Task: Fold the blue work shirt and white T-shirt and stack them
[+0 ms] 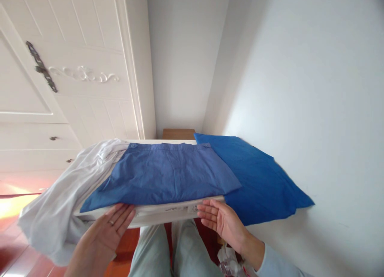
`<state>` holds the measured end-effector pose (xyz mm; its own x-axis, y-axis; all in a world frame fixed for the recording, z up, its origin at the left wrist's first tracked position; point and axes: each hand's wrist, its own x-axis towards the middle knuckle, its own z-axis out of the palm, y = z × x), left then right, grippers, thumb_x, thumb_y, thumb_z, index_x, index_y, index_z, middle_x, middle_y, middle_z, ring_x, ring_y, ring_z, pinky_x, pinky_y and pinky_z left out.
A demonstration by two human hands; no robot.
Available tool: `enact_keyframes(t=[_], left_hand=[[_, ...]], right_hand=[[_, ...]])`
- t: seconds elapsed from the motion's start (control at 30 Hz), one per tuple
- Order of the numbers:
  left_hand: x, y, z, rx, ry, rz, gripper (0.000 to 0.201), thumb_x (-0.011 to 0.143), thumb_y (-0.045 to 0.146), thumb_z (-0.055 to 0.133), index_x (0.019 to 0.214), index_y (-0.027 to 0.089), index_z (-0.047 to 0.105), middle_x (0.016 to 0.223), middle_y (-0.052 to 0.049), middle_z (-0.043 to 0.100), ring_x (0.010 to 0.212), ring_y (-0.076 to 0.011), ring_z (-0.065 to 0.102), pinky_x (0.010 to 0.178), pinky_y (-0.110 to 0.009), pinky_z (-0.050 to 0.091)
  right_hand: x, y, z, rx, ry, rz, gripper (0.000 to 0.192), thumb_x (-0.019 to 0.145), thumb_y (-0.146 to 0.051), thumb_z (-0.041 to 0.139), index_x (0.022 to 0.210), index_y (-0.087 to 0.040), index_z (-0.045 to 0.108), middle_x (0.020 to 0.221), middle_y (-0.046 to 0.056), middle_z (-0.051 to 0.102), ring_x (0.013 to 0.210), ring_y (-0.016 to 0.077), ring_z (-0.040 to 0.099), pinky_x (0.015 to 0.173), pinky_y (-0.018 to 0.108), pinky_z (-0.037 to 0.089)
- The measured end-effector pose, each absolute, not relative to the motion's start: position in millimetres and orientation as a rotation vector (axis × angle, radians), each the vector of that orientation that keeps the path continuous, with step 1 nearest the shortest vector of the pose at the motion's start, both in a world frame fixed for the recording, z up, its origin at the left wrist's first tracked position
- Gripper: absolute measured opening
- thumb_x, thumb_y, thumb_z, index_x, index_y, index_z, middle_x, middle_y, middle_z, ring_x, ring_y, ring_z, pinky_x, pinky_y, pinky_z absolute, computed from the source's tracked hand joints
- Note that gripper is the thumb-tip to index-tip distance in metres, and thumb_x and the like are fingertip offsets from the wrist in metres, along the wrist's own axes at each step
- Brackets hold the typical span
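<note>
Left fingers [119, 218], right fingers [209, 216] outstretched | buttoned garment [168, 175] near both | pale cloth [57, 203] left, bright-blue cloth [261, 189] by wall [312, 109]

Looks like matt, lightly creased cloth in the blue skirt [168, 173] and the brighter blue fabric [258, 181]; softer and more wrinkled in the pale garment [57, 205]. Reads as smooth, satiny paint on the white cabinet [99, 113], dark metal on the handle [42, 67], matt smoothness on the wall [300, 89].

A blue cloth garment [171, 175] with a buttoned band [171, 147] is spread flat, lightly wrinkled, across the frame's lower centre, band uppermost
</note>
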<state>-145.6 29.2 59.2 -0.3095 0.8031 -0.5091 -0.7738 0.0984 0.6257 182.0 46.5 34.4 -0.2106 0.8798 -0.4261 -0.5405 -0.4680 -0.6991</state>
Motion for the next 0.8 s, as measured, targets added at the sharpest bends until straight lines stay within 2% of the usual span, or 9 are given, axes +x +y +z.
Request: enact_keyframes(t=[0.13, 0.3, 0.37, 0.43, 0.53, 0.67, 0.73, 0.8], left_hand=[[-121.2, 44.4, 76.4, 0.069, 0.874, 1.425, 0.024, 0.090, 0.013, 0.046, 0.069, 0.016, 0.058, 0.086, -0.015, 0.071, 0.086, -0.0271, 0.074, 0.092, -0.054, 0.061], [-102.6, 63.2, 70.4, 0.065, 0.812, 1.314, 0.022, 0.098, 0.015, 0.044, 0.092, 0.010, 0.065, 0.090, -0.018, 0.074, 0.077, -0.0248, 0.076, 0.080, -0.046, 0.066], [-102.0, 66.9, 71.5, 0.053, 0.834, 1.290, 0.024, 0.099, 0.015, 0.042, 0.095, 0.008, 0.065, 0.086, -0.019, 0.074, 0.074, -0.0246, 0.076, 0.076, -0.041, 0.067], [-105.3, 68.0, 74.9, 0.022, 0.855, 1.333, 0.025, 0.099, 0.011, 0.040, 0.093, 0.009, 0.064, 0.087, -0.019, 0.075, 0.074, -0.0242, 0.076, 0.073, -0.040, 0.067], [-114.3, 66.2, 77.4, -0.053, 0.870, 1.418, 0.025, 0.098, 0.008, 0.039, 0.090, 0.011, 0.063, 0.092, -0.018, 0.076, 0.076, -0.0234, 0.077, 0.070, -0.041, 0.067], [-126.8, 62.4, 70.8, -0.138, 0.895, 1.427, 0.024, 0.096, 0.006, 0.042, 0.083, 0.013, 0.061, 0.088, -0.015, 0.074, 0.074, -0.0224, 0.076, 0.072, -0.044, 0.067], [-131.5, 60.9, 68.3, -0.168, 0.900, 1.441, 0.023, 0.094, 0.006, 0.043, 0.084, 0.014, 0.062, 0.084, -0.011, 0.073, 0.076, -0.0222, 0.075, 0.074, -0.046, 0.067], [-134.7, 60.1, 69.6, -0.192, 0.886, 1.489, 0.022, 0.092, 0.008, 0.044, 0.088, 0.015, 0.064, 0.082, -0.009, 0.071, 0.081, -0.0227, 0.075, 0.074, -0.044, 0.066]], right_hand=[[152.8, 43.2, 23.7, -0.884, -0.469, 1.997, 0.052, 0.074, -0.045, 0.088, 0.106, -0.007, 0.072, 0.108, 0.018, 0.079, 0.092, 0.0246, 0.078, 0.078, 0.032, 0.062], [95.1, 47.0, 26.1, -0.711, -0.381, 2.144, 0.059, 0.071, -0.050, 0.090, 0.106, -0.006, 0.072, 0.109, 0.018, 0.078, 0.096, 0.0263, 0.077, 0.080, 0.032, 0.062], [79.5, 54.5, 33.5, -0.656, -0.308, 2.142, 0.060, 0.080, -0.056, 0.082, 0.108, -0.003, 0.071, 0.112, 0.020, 0.077, 0.100, 0.0270, 0.076, 0.082, 0.033, 0.061], [76.5, 65.6, 43.3, -0.638, -0.207, 2.063, 0.056, 0.093, -0.058, 0.065, 0.108, -0.004, 0.070, 0.110, 0.020, 0.077, 0.102, 0.0261, 0.075, 0.086, 0.035, 0.061], [99.5, 85.0, 59.0, -0.679, -0.076, 1.859, 0.041, 0.103, -0.051, 0.050, 0.110, -0.015, 0.069, 0.102, 0.010, 0.079, 0.095, 0.0225, 0.074, 0.089, 0.038, 0.060], [164.9, 103.4, 74.1, -0.798, -0.056, 1.617, 0.025, 0.101, -0.044, 0.054, 0.115, -0.028, 0.068, 0.109, -0.001, 0.079, 0.100, 0.0185, 0.072, 0.091, 0.036, 0.059], [199.7, 108.7, 78.8, -0.904, -0.119, 1.566, 0.027, 0.101, -0.046, 0.051, 0.112, -0.029, 0.069, 0.108, -0.001, 0.080, 0.105, 0.0193, 0.072, 0.096, 0.038, 0.058], [229.5, 114.6, 83.1, -1.007, -0.274, 1.576, 0.037, 0.100, -0.053, 0.048, 0.108, -0.026, 0.071, 0.109, 0.004, 0.079, 0.110, 0.0231, 0.071, 0.099, 0.041, 0.057]])
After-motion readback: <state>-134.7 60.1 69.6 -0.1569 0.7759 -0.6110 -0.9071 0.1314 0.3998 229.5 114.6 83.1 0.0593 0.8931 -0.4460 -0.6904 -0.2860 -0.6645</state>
